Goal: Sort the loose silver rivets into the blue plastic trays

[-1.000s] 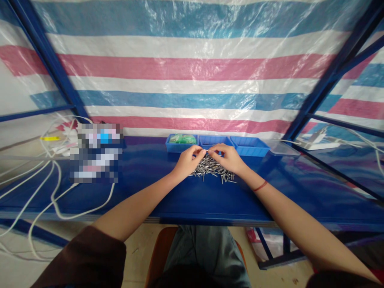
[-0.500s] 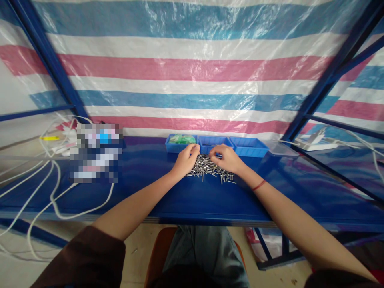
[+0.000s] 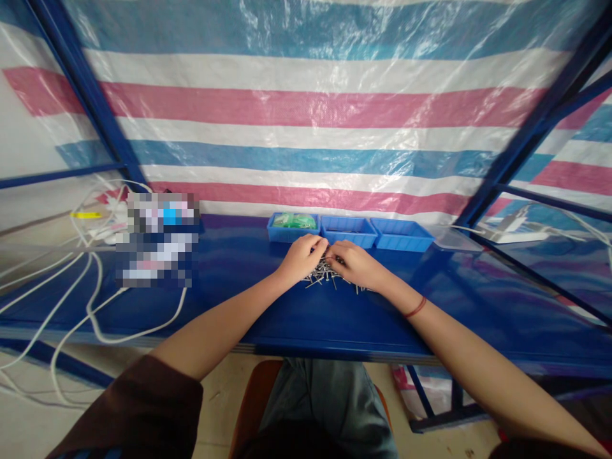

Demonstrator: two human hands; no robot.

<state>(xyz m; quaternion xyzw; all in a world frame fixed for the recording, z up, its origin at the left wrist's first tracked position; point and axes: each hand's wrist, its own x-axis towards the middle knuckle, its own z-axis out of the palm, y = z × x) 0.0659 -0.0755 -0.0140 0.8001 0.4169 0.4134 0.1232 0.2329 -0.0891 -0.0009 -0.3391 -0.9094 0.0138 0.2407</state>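
A pile of small silvery metal pieces (image 3: 321, 273), like screws or pins, lies on the blue table (image 3: 306, 322). Over the pile's left side is my left hand (image 3: 304, 255), its fingers curled together; what they hold is too small to see. My right hand (image 3: 352, 260) is curled at the pile's right side, fingertips near those of the left, and anything between them is hidden. Behind the hands stand three blue bins: the left one (image 3: 270, 234) with a green bag (image 3: 294, 221), the middle one (image 3: 351, 241) with a few thin pieces, and the right one (image 3: 404, 242).
White cables (image 3: 95, 299) run across the table's left side, beside pixelated items (image 3: 162, 213). A clear plastic lid (image 3: 454, 239) lies right of the bins, and a white power strip (image 3: 514, 229) sits farther right. Blue metal posts flank a striped plastic sheet (image 3: 306, 108).
Both hands have come closer together and now cover more of the pile. My right hand has moved lower, away from the middle bin. The view has shifted slightly.
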